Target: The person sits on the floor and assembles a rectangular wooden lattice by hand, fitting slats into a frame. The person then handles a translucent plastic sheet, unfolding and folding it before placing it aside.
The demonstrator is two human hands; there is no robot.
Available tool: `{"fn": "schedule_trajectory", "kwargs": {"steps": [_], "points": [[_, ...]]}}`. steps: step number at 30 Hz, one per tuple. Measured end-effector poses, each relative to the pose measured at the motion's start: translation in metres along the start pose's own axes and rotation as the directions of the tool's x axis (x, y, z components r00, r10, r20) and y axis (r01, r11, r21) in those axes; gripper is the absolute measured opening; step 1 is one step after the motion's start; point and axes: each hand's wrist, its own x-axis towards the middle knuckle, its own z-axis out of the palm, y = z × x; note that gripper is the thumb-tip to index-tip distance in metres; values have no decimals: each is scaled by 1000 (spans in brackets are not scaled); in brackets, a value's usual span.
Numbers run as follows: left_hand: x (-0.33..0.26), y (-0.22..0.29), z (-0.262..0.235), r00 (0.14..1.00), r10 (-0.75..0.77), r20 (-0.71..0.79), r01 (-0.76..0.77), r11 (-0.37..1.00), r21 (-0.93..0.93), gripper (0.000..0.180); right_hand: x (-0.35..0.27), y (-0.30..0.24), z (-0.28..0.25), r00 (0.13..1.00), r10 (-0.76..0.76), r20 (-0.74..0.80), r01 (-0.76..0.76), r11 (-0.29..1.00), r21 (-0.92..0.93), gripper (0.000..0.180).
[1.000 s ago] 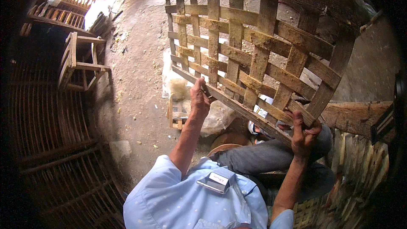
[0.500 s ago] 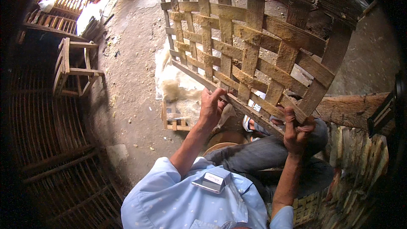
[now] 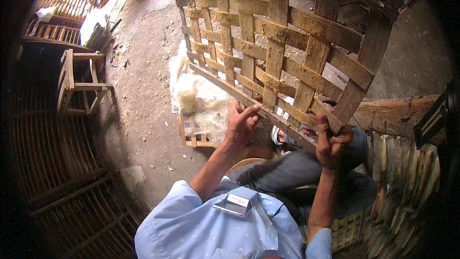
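Observation:
A large woven wooden lattice panel (image 3: 275,38), with flat slats in a frame and yellowish crust on them, is held up tilted in front of me. My left hand (image 3: 242,121) is closed round the middle of its lower frame bar. At the panel's near right corner my right hand (image 3: 330,140) grips it, thumb up along the slats. The far top edge leans away toward the upper right. Behind the lattice, parts of the floor show through the gaps.
Left stands a small wooden stool (image 3: 82,84) beside dark slatted panels (image 3: 52,139). Beyond the panel lies a pale fibre heap on a sheet (image 3: 199,93), by a small woven crate (image 3: 194,136). A thick wooden beam (image 3: 397,117) and upright slats (image 3: 407,177) are at right.
The panel and both hands have shifted slightly left in view, and the panel sits a little higher. Both hands keep their hold.

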Motion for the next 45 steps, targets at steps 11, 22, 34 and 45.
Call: {"fn": "schedule_trajectory", "kwargs": {"steps": [11,22,34,45], "points": [[-5,-14,14,992,-113,-52,105,985,-134,34,0,1,-6,992,-39,117,63,975,-215,24],[-1,-18,13,981,-191,-24,191,982,-2,50,1,7,-6,986,-95,137,122,972,-203,28],[-5,-16,12,980,-199,15,194,932,-306,47,2,0,0,996,-46,79,52,995,-80,28],[16,-43,-23,943,-328,-57,317,936,-153,46,5,2,-4,986,-66,152,101,967,-234,29]]}}
